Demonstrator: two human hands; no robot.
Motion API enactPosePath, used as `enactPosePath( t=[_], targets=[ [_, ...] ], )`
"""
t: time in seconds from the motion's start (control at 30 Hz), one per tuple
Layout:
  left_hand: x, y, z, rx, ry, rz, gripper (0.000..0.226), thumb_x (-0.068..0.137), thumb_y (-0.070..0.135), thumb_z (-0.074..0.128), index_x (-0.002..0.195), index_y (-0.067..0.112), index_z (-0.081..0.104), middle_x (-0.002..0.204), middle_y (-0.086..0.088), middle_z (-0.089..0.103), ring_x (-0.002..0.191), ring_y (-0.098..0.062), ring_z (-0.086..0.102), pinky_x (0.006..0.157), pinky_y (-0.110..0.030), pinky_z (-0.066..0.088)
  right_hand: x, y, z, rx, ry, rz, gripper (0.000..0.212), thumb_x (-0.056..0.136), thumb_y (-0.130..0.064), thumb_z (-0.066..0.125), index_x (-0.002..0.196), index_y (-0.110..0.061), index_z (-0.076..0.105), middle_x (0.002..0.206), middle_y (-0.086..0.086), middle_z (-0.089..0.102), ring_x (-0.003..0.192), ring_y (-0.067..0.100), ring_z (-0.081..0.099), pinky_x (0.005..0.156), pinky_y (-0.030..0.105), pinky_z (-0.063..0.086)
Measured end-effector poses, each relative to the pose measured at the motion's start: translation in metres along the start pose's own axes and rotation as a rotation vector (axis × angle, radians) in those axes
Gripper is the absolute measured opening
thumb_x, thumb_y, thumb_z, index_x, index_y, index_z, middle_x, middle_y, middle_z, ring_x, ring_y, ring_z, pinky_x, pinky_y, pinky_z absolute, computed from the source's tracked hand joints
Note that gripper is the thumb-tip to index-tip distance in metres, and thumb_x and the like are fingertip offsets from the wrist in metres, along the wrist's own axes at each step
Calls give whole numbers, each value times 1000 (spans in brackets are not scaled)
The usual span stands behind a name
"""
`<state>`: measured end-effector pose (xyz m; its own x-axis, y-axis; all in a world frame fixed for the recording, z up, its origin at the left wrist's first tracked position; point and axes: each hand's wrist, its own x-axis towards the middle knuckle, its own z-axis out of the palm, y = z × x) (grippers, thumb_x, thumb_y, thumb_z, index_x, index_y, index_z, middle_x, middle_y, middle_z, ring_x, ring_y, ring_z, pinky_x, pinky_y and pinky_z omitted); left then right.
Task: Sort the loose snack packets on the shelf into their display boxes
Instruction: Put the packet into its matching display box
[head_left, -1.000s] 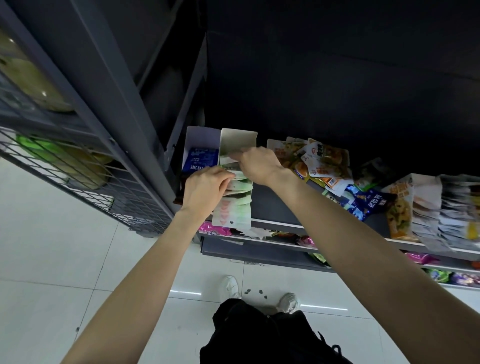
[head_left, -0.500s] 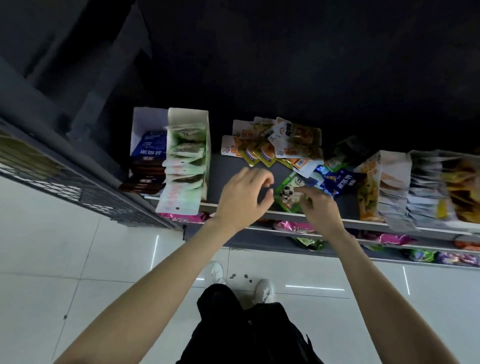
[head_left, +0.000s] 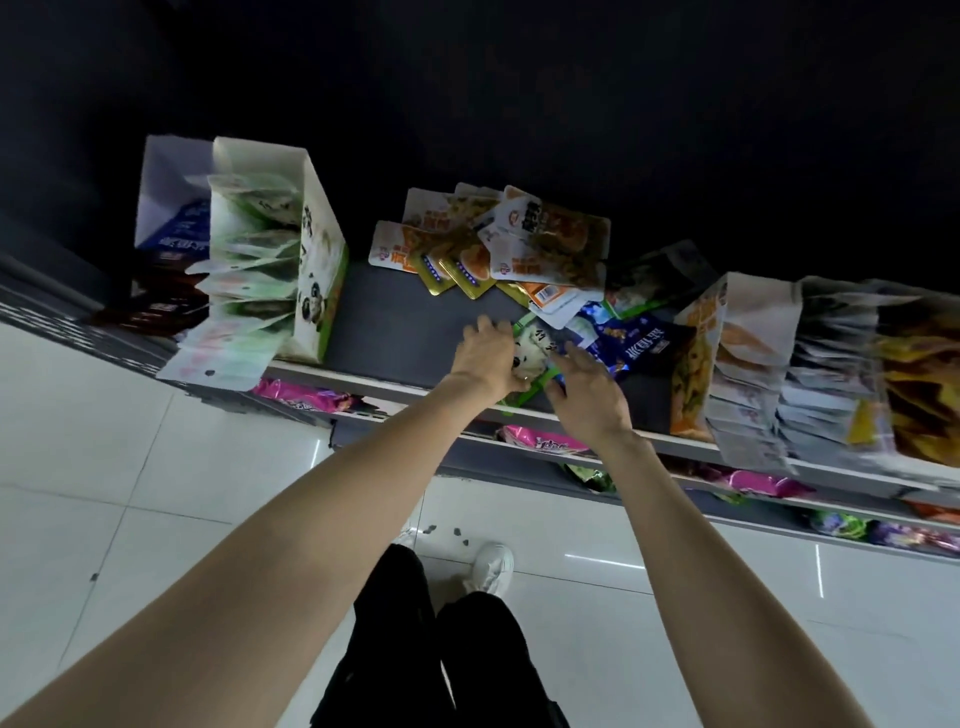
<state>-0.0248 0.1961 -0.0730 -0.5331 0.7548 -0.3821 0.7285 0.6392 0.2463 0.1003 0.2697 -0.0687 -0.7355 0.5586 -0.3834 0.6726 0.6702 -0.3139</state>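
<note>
**Both hands at a green panda packet near the shelf edge**

A green packet with a panda picture (head_left: 532, 349) lies on the dark shelf (head_left: 395, 322), close to its front edge and at the near side of a loose pile. The left hand (head_left: 488, 358) lies on the left side of this packet with its fingers curled over it, and the thumb seems to be under the packet edge, so this grip is grasping the packet. The right hand (head_left: 587, 395) is just beside the packet on the right, with fingers stretched and a little spread; this grip is released and the fingertips touch or almost touch the packet.

Behind it lies the pile of orange and yellow packets (head_left: 498, 244), and to the right a dark blue packet (head_left: 639, 348). At the left end of the shelf stands the green panda display box (head_left: 317, 270), full of similar pale green packets in a row, and beside it a white box with blue packets (head_left: 171, 208). On the right stand more display boxes (head_left: 748, 353) with packets. Pink packets (head_left: 306, 397) show on the lower shelf.
</note>
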Motion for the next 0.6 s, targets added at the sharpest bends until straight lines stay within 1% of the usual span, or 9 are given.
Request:
enactPosePath(
  t=[0.1, 0.2, 0.3, 0.37, 0.4, 0.47, 0.53, 0.57, 0.6],
  targets=[
    [1, 0, -10, 7, 7, 40, 72, 72, 41, 78, 126, 7, 43, 117, -12, 59, 111, -31, 53, 86, -37, 45, -10, 0, -7, 220, 48, 11, 48, 98, -23, 46, 144, -16, 34, 149, 9, 35, 136, 26, 33, 106, 33, 31],
    [-8, -4, -29, 45, 9, 104, 58, 83, 29, 69, 132, 14, 43, 116, -9, 64, 106, -29, 60, 81, -36, 48, -27, -2, -16, 430, 266, 85, 47, 96, -23, 51, 141, -14, 39, 136, 11, 49, 125, 28, 45, 93, 31, 40],
    [-29, -17, -59, -43, -45, 162, 50, 90, 16, 59, 137, 22, 43, 121, -7, 63, 105, -27, 61, 85, -37, 47, -39, -12, -29, 534, 355, 147, 54, 95, -30, 52, 143, -14, 34, 140, 11, 43, 128, 27, 40, 97, 33, 38],
    [-49, -29, -84, -51, -33, 227, 43, 91, 17, 59, 131, 27, 50, 118, 0, 66, 87, -18, 60, 82, -33, 46, -44, -23, -39, 583, 337, 124, 64, 93, -32, 57, 146, -15, 26, 145, 9, 37, 133, 26, 33, 100, 33, 34],
    [-60, -35, -96, -30, -21, 263, 41, 91, 18, 60, 130, 29, 52, 117, 2, 66, 77, -14, 54, 82, -33, 46, -46, -29, -45, 608, 319, 109, 70, 90, -33, 61, 147, -17, 23, 147, 6, 34, 135, 23, 31, 101, 31, 33],
    [-81, -50, -117, -7, 1, 336, 39, 91, 23, 61, 128, 32, 53, 123, 7, 62, 75, -9, 48, 84, -34, 46, -52, -42, -59, 690, 274, 74, 76, 85, -34, 67, 147, -20, 24, 143, -4, 41, 130, 14, 35, 96, 20, 31],
    [-99, -68, -132, -13, 37, 399, 37, 91, 26, 60, 127, 33, 54, 124, 10, 59, 72, -3, 46, 82, -30, 46, -61, -58, -71, 747, 229, 8, 66, 83, -30, 71, 139, -24, 37, 119, -23, 52, 109, -1, 41, 82, 3, 30],
    [-108, -78, -137, -20, 73, 415, 36, 91, 26, 59, 127, 32, 55, 123, 11, 58, 65, 1, 42, 79, -28, 44, -66, -67, -76, 743, 217, -35, 58, 82, -29, 72, 133, -26, 44, 109, -32, 48, 104, -6, 39, 77, -2, 28],
    [-116, -88, -142, -33, 121, 429, 34, 92, 26, 59, 126, 30, 57, 121, 11, 58, 59, 2, 39, 75, -27, 44, -71, -76, -79, 726, 220, -85, 50, 82, -28, 72, 126, -29, 50, 106, -39, 43, 103, -9, 39, 77, -3, 28]
  ],
)
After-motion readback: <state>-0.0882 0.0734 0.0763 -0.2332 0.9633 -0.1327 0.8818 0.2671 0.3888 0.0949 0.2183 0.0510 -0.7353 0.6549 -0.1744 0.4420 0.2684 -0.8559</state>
